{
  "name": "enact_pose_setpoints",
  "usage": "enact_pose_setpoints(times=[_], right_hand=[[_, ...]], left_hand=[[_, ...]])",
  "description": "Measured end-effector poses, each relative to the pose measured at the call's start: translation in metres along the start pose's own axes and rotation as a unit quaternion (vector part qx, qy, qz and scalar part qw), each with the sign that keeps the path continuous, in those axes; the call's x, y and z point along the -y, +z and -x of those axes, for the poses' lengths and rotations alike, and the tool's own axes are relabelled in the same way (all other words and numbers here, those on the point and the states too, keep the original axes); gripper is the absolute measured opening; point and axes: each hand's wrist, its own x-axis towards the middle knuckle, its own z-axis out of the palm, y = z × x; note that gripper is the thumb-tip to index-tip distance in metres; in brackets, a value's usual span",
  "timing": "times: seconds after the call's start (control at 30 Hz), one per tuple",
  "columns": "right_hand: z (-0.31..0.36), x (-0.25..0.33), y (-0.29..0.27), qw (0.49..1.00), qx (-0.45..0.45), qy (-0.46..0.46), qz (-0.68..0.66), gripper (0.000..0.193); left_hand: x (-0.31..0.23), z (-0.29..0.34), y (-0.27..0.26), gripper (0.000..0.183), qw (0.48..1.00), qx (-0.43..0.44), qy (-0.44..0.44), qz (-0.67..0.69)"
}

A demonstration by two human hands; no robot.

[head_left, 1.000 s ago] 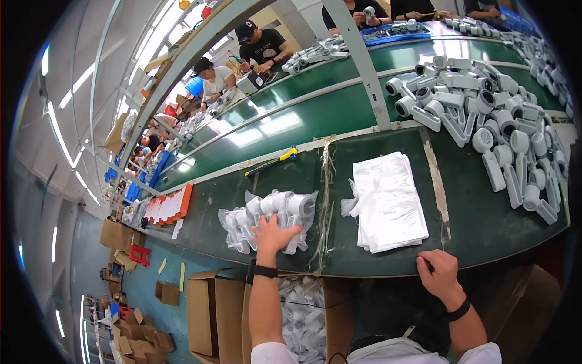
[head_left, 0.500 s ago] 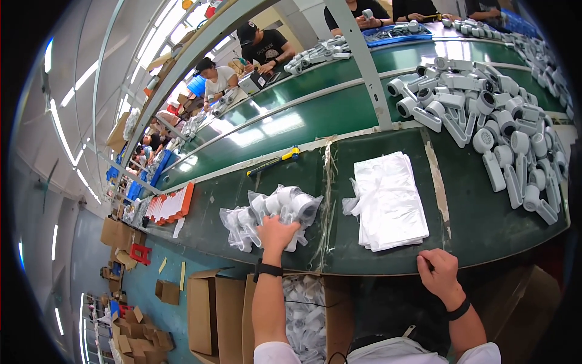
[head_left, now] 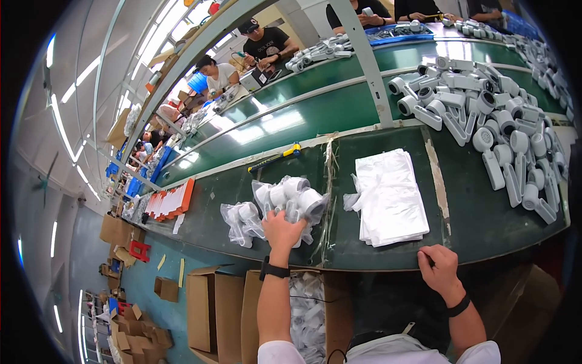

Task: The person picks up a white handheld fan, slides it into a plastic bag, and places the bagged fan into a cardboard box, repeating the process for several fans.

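Near the middle left of the table, my left hand (head_left: pixel 283 232) is closed on a cluster of handheld fans in clear plastic bags (head_left: pixel 291 199), white with round heads. Another bagged fan group (head_left: pixel 240 219) lies just left of it. My right hand (head_left: pixel 439 273) is held at the table's front edge, fingers curled in with nothing visible in them. Beyond it lies a flat stack of white plastic bags (head_left: pixel 391 200), the nearest thing to that hand.
Unbagged fans (head_left: pixel 503 121) are heaped at the right. A yellow and black tool (head_left: pixel 274 159) lies behind the bagged fans. Below the edge stands an open carton (head_left: pixel 251 315) with bagged fans inside. An upright metal post (head_left: pixel 367 67) rises behind the table; co-workers sit across the green belt (head_left: pixel 285 130).
My left hand has shifted slightly right, and the cluster under it has moved along, opening a gap from the bagged fans on the left. My right hand has hardly moved.
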Motion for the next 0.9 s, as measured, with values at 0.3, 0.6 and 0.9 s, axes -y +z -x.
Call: enact_pose_setpoints(times=[0.3, 0.6, 0.9], right_hand=[[0.002, 0.001, 0.005, 1.000, -0.004, 0.003, 0.017, 0.006], [0.002, 0.001, 0.005, 1.000, 0.003, -0.002, 0.020, 0.006], [0.007, -0.001, 0.009, 1.000, 0.015, 0.011, 0.019, 0.004]], left_hand=[[-0.002, 0.021, -0.013, 0.065, 0.948, -0.109, 0.058, 0.293], [0.001, 0.029, 0.008, 0.062, 0.949, -0.073, 0.084, 0.294], [-0.004, 0.044, 0.010, 0.061, 0.952, -0.142, 0.114, 0.245]])
